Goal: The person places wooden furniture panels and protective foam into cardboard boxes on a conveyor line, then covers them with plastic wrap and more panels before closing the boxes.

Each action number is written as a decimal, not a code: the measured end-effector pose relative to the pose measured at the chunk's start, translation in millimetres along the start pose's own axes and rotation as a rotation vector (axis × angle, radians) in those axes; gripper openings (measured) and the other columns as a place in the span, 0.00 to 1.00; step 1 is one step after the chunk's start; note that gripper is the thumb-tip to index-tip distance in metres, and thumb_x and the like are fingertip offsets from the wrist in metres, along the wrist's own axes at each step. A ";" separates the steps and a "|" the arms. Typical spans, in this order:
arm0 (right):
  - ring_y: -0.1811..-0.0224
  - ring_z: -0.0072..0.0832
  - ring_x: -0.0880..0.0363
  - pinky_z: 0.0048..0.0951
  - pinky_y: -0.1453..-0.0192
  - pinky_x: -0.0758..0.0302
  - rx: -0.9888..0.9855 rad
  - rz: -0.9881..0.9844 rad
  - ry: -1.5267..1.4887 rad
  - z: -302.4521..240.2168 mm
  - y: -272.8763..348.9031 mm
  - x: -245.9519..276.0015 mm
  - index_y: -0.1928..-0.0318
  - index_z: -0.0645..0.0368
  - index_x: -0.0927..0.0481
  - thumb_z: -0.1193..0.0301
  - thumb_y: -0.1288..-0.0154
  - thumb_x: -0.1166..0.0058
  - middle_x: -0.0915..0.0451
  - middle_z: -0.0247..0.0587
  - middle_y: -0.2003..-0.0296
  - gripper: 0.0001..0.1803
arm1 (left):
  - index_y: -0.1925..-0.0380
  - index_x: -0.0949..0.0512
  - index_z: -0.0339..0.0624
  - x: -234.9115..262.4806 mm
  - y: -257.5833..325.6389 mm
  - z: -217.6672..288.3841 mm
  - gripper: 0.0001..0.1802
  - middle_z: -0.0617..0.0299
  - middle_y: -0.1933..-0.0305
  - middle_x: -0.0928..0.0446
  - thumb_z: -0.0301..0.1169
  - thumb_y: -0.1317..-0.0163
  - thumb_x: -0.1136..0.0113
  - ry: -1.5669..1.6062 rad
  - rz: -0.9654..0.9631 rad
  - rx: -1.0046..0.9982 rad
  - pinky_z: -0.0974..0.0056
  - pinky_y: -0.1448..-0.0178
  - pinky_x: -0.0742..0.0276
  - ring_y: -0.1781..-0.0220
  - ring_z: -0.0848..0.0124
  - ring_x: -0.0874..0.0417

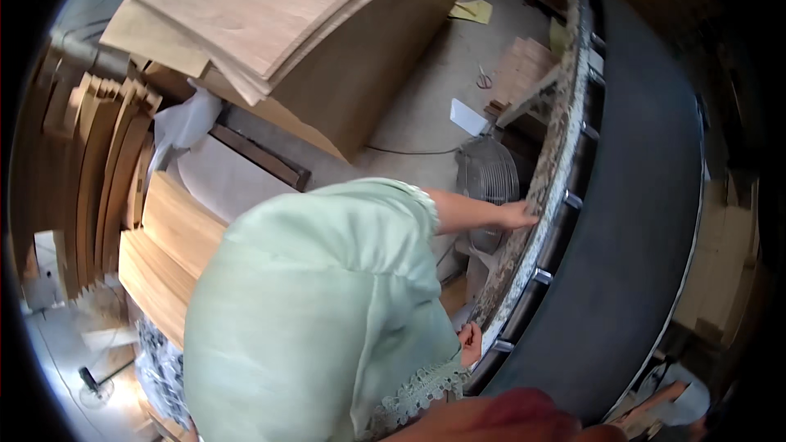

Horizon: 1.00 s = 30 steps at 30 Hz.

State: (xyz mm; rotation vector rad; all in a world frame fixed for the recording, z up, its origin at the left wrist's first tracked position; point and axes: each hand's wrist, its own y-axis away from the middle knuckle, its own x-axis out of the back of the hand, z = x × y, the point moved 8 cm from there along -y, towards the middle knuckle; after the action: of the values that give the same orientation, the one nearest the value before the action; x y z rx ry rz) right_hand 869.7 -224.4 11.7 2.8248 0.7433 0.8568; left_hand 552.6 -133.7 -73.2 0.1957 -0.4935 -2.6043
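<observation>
While my left hand [514,214] is resting at the rough, crusted side rail [557,147], my right hand [470,342] is sitting curled near the rail's lower stretch — from here I can't tell whether either one is gripping anything. The rail is running beside the smooth black belt [634,196], with short, shiny metal rods [572,199] lying between them. Thin, fine-grained wood sheets [270,8] are lying stacked at upper left, beyond my soft green sleeve [311,278] — frilled at the cuff.

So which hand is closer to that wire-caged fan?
Left. The left hand appears at the right edge of the fan; the right hand is farther off, lower in the picture, beside the silvery rail.
</observation>
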 end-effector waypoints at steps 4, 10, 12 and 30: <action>0.75 0.20 0.27 0.22 0.70 0.29 0.018 -0.129 0.206 -19.6 -43.4 -26.1 0.61 0.66 0.23 0.70 0.39 0.47 0.22 0.38 0.76 0.12 | 0.52 0.28 0.39 122.0 112.7 -77.5 0.30 0.57 0.61 0.25 0.54 0.43 0.46 0.046 -0.190 0.382 0.66 0.63 0.24 0.67 0.69 0.22; 0.73 0.28 0.23 0.27 0.67 0.27 0.251 -0.196 0.317 -87.8 -101.0 -85.7 0.62 0.67 0.23 0.68 0.40 0.48 0.20 0.45 0.73 0.13 | 0.61 0.24 0.41 317.4 318.1 -131.6 0.20 0.63 0.64 0.24 0.46 0.44 0.44 0.105 0.460 0.531 0.67 0.67 0.28 0.66 0.75 0.26; 0.71 0.27 0.23 0.26 0.64 0.27 0.422 -0.328 0.341 -125.1 -116.1 -136.6 0.60 0.67 0.23 0.67 0.40 0.47 0.21 0.46 0.72 0.14 | 0.65 0.23 0.41 337.0 360.7 -98.1 0.17 0.64 0.67 0.23 0.44 0.43 0.43 0.160 0.550 0.487 0.70 0.69 0.28 0.69 0.76 0.24; 0.61 0.24 0.24 0.28 0.54 0.27 0.316 -1.406 -0.675 -517.9 -131.0 -462.9 0.57 0.63 0.23 0.69 0.38 0.45 0.21 0.36 0.63 0.12 | 0.66 0.26 0.42 354.8 450.1 96.0 0.17 0.65 0.72 0.24 0.43 0.43 0.39 0.591 1.022 -0.541 0.74 0.68 0.29 0.72 0.76 0.22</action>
State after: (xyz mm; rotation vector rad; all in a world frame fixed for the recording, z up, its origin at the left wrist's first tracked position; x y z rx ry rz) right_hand 197.2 -355.8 185.3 1.6817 2.2382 -0.4278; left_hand 414.2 -644.0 167.8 0.3827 0.2836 -1.4849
